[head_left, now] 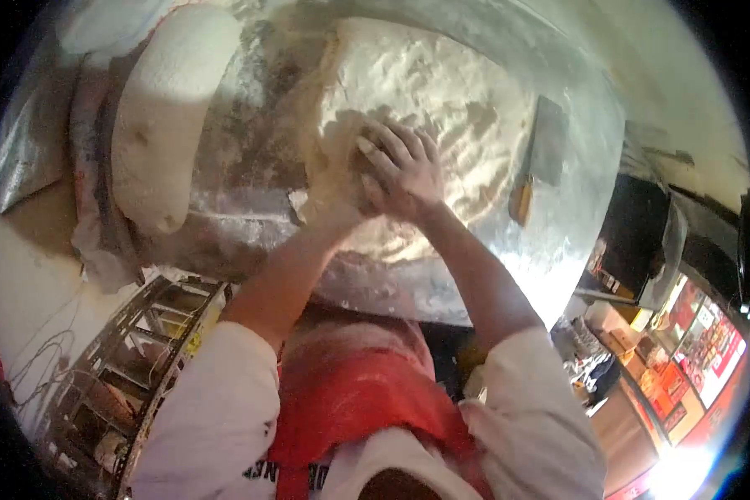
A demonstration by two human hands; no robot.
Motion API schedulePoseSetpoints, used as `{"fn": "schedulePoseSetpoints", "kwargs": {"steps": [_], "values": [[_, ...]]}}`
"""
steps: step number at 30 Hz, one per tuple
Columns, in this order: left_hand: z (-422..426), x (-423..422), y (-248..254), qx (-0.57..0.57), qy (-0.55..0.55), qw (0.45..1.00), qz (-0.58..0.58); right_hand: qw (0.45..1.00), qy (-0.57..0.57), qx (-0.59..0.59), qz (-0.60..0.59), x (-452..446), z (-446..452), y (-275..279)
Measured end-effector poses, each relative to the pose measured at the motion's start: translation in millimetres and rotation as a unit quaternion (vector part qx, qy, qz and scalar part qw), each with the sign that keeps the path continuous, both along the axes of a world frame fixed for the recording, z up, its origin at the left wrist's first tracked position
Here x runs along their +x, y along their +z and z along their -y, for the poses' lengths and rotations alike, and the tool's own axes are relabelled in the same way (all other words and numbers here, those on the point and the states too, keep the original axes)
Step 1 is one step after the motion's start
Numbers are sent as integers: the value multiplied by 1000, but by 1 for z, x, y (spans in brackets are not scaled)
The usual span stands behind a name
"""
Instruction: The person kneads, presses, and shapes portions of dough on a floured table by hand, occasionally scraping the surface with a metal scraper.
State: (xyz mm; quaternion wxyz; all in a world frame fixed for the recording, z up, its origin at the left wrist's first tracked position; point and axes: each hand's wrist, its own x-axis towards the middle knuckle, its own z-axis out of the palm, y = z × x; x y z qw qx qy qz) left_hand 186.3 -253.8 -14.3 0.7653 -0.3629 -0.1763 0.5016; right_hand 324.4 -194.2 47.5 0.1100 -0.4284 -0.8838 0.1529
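A broad, floury slab of dough [450, 100] with a dimpled surface lies on the metal worktop [442, 292]. My right hand [402, 162] rests on top of my left hand [371, 196], its fingers stretched out and slightly apart. Together the two hands press on the near left part of the slab. Most of my left hand is covered, so its fingers cannot be made out. To the right of the slab lies a broad-bladed cleaver [547, 137] with a wooden handle.
A long, smooth white roll, seemingly dough [171, 117], lies at the left of the worktop. Below left is a dirty metal rack [133, 358]. Boxes and an orange container [665, 383] are at the lower right. A red apron [367, 400] covers my front.
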Motion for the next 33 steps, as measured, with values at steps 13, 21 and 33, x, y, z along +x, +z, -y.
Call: {"fn": "schedulePoseSetpoints", "kwargs": {"steps": [13,21,33], "values": [[-176,142,17,-488,72,205,845,979,-196,16,-58,109,-136,66],[-185,139,-76,-488,130,-91,858,956,-254,125,-80,130,-147,-13],[-70,79,-41,-546,163,58,820,946,-246,24,-208,108,-45,-8]]}}
